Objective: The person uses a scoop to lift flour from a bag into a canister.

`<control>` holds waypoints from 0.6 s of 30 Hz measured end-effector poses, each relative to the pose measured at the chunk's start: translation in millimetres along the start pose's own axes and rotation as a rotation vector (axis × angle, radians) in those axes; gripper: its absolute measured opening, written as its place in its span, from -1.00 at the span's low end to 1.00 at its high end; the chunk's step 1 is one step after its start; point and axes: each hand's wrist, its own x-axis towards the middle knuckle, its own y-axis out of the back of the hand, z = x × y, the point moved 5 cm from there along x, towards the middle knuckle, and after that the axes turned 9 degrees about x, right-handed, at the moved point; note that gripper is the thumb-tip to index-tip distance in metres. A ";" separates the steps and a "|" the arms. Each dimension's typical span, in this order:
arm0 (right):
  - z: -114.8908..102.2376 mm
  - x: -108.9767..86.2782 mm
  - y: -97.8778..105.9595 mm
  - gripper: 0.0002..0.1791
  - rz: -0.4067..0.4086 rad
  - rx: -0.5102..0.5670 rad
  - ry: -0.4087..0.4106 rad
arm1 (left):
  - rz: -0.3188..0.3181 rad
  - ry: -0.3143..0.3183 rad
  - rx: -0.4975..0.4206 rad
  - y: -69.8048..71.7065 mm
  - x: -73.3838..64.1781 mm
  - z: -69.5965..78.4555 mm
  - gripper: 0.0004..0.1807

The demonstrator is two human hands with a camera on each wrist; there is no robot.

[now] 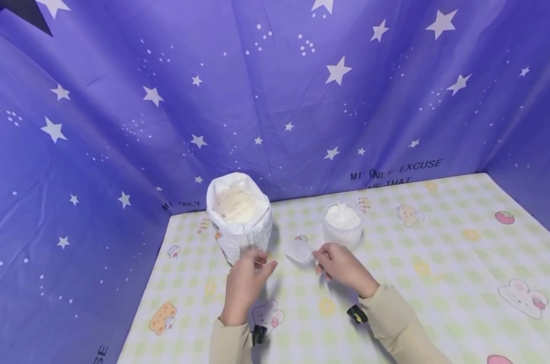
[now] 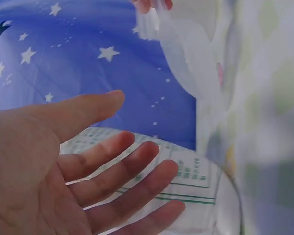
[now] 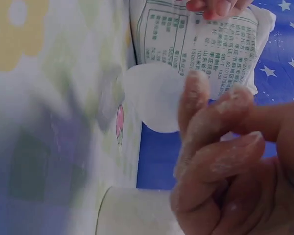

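My right hand pinches the handle of a translucent plastic scoop above the table. White powder dusts its fingers in the right wrist view. To the scoop's upper right stands a clear round jar, heaped with white powder. On the left, an open white bag with green print holds off-white powder. Close against the bag's near side is my left hand, fingers extended and thumb apart, holding nothing. Whether its fingers touch the bag I cannot tell.
A checked tablecloth with cartoon prints covers the table. Blue-purple curtains with white stars rise behind and at both sides. The bag and jar stand near the back edge, with a gap between them.
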 end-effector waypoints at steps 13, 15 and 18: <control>-11.8 -13.2 -1.4 -0.76 0.020 -0.345 0.018 | 0.133 -0.131 0.111 -16.0 1.6 23.2 -0.74; -12.9 -14.6 -1.3 -0.75 0.020 -0.362 0.020 | 0.148 -0.151 0.128 -18.5 1.6 25.6 -0.75; -15.6 -16.2 0.1 -0.75 0.032 -0.391 0.033 | 0.169 -0.181 0.155 -21.3 1.4 28.5 -0.74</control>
